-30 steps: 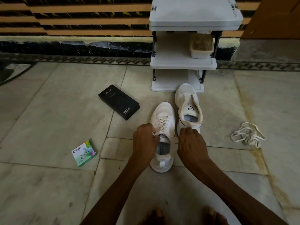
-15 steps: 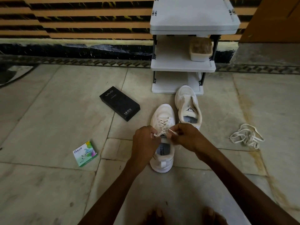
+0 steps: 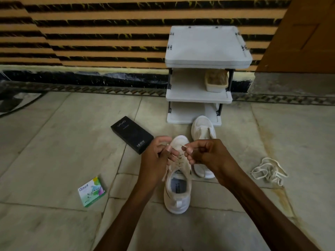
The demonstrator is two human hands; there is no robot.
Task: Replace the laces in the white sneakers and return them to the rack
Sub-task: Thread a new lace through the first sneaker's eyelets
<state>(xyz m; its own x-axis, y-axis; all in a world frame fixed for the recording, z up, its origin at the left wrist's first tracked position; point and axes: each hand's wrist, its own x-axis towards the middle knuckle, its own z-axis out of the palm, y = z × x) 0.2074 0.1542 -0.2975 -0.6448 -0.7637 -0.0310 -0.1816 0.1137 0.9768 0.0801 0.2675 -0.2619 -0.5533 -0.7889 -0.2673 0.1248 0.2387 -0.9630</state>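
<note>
Two white sneakers stand on the stone floor. The near sneaker points away from me, with a white lace threaded through its eyelets. My left hand pinches one end of that lace above the sneaker's toe. My right hand pinches the other end, whose tip shows between thumb and finger. The far sneaker has no lace and stands in front of the white rack, partly hidden by my right hand.
A loose bundle of old laces lies on the floor at the right. A black phone box and a small green packet lie to the left. A beige container sits on the rack's middle shelf.
Both hands have risen from the sneaker's opening and pulled the lace ends up and apart above the toe. The camera has tilted up, showing more of the rack and wall.
</note>
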